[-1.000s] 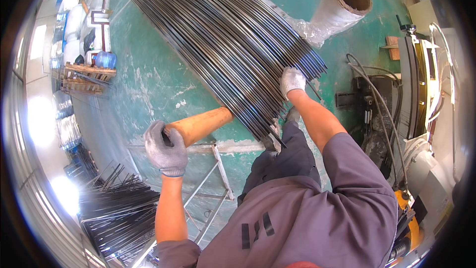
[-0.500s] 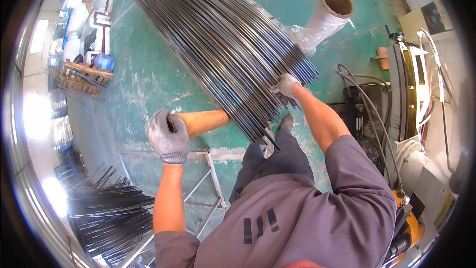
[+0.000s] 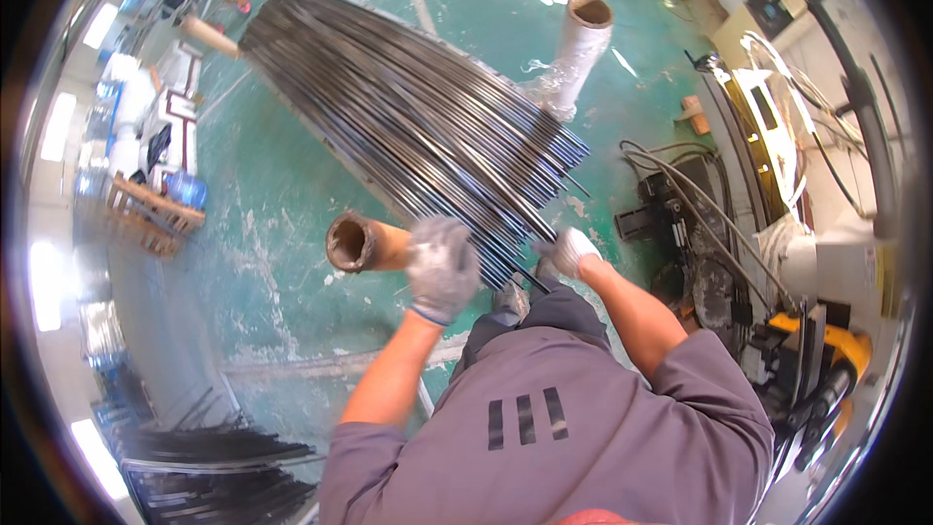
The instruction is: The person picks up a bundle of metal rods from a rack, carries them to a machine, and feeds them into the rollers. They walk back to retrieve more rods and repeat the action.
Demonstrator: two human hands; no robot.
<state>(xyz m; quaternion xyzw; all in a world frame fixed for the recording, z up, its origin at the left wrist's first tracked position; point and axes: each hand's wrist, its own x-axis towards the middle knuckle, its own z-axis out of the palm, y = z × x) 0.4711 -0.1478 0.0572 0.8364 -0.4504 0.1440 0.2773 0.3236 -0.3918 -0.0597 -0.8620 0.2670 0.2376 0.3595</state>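
Observation:
A wide layer of long, thin dark metal rods [image 3: 389, 107] fans out in front of me, their near ends uneven. My right hand [image 3: 569, 255], in a pale knit glove, is closed on the near end of a metal rod at the right part of the layer. My left hand [image 3: 442, 270], gloved in grey and white, is over the left near edge of the rods. Motion blurs its fingers, so their hold is unclear. Beside it a brown cardboard tube [image 3: 364, 243] sticks out from the layer's left side, its open end facing left.
A thick tube wrapped in clear film [image 3: 580, 53] stands at the layer's right side. Machinery with hoses [image 3: 690, 224] is to my right. More dark rods [image 3: 214, 472] lie at lower left, and a wooden pallet [image 3: 151, 219] stands at far left. The floor [image 3: 262, 175] is green and scuffed.
My left hand has left the cardboard tube's open end and moved right to the rods. My right hand has come nearer to me, now closed on a rod end. The view has shifted.

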